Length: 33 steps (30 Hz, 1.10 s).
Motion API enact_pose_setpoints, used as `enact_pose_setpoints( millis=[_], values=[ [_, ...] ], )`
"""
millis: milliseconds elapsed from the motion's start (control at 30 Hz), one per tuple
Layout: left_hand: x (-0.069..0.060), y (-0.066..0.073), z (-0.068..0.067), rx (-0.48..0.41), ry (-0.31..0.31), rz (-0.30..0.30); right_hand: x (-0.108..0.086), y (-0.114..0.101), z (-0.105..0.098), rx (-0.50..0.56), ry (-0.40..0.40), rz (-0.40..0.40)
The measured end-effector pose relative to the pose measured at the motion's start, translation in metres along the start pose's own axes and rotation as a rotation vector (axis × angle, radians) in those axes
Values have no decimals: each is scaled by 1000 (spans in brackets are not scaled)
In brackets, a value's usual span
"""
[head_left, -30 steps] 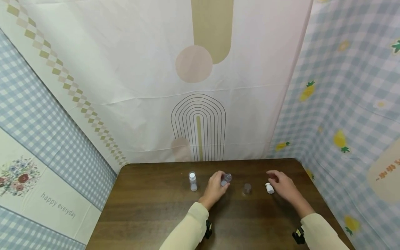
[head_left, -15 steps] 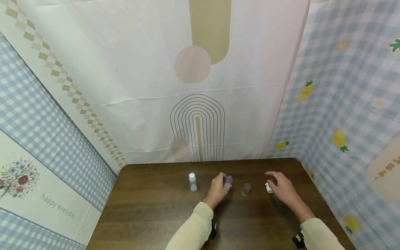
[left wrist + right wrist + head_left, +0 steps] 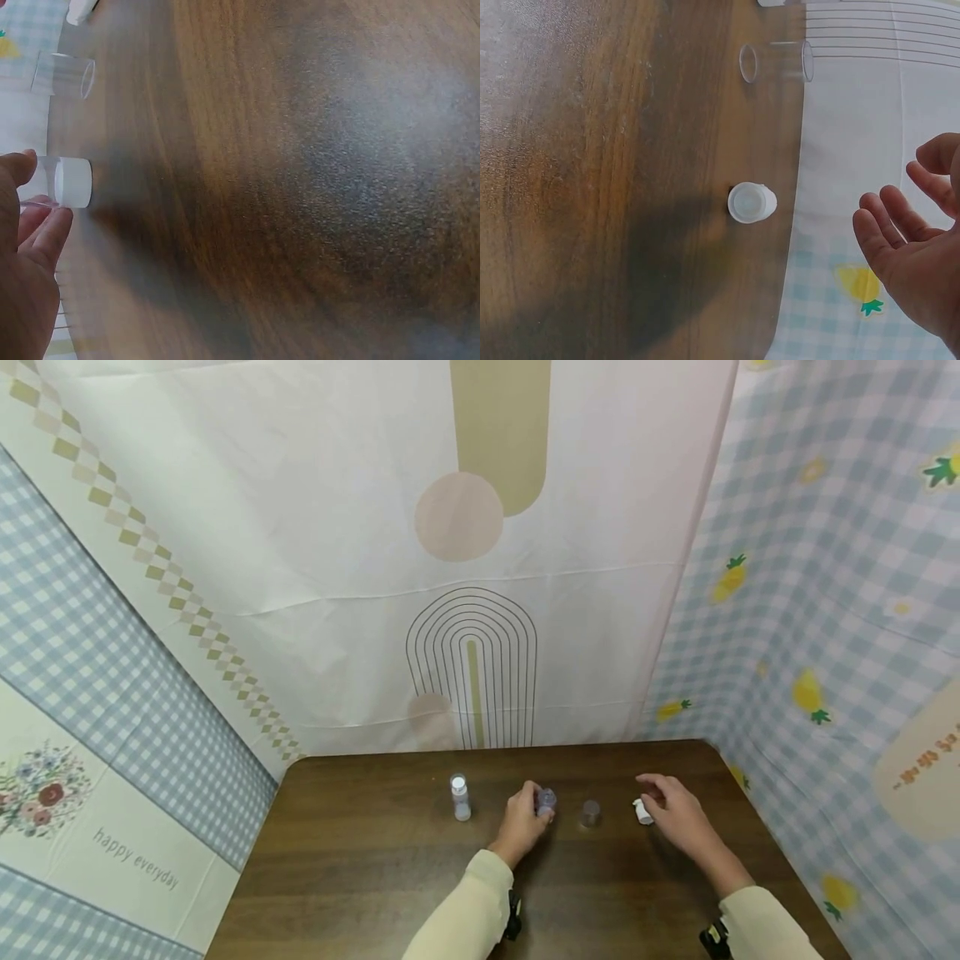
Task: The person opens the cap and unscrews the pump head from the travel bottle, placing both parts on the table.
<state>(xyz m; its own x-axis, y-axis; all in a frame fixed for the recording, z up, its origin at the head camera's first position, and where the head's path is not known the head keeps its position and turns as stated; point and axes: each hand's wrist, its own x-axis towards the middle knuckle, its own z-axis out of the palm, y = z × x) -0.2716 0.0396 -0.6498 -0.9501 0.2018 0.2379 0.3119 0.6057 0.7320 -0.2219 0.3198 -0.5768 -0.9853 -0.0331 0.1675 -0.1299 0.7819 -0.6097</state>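
Note:
Near the middle of the table, my left hand (image 3: 520, 823) holds a clear bottle (image 3: 547, 799) between thumb and fingers. The bottle has a white bottom part (image 3: 74, 182) and stands about upright; whether it touches the table I cannot tell. To the right, my right hand (image 3: 681, 814) hovers with loosely bent fingers and holds nothing. Beside its fingertips, apart from them, a small white pump top (image 3: 643, 812) rests on the table, its round end showing in the right wrist view. Between the hands stands a clear cylindrical cap (image 3: 591, 814).
A second clear bottle with a white top (image 3: 460, 798) stands left of my left hand. The brown wooden table (image 3: 360, 843) ends at a patterned cloth (image 3: 352, 693) behind, with checked cloth on both sides.
My left hand has shifted slightly right and down, bringing the clear bottle from tilted to about upright. The right hand has barely moved beside the pump top.

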Motion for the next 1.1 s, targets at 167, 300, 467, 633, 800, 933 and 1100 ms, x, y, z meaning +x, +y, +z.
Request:
enact_pose_setpoints(
  millis=[167,300,467,633,800,933,1100],
  values=[
    [-2,-4,0,8,-5,-14,-1,-1,2,-5,7,-1],
    [-4,-4,-5,-3,21,11,-3,-6,1,-10,17,-5],
    [-9,-1,-15,26,65,69,-7,-16,0,3,26,-13],
    [-18,5,-30,77,149,191,-11,-27,2,36,26,-14],
    [-25,8,-47,107,233,314,-14,-34,8,45,67,-69],
    [-28,7,-62,125,286,373,-14,-40,14,61,116,-114],
    [-30,-1,-82,134,403,409,-16,-49,21,70,133,-121]
  ],
)
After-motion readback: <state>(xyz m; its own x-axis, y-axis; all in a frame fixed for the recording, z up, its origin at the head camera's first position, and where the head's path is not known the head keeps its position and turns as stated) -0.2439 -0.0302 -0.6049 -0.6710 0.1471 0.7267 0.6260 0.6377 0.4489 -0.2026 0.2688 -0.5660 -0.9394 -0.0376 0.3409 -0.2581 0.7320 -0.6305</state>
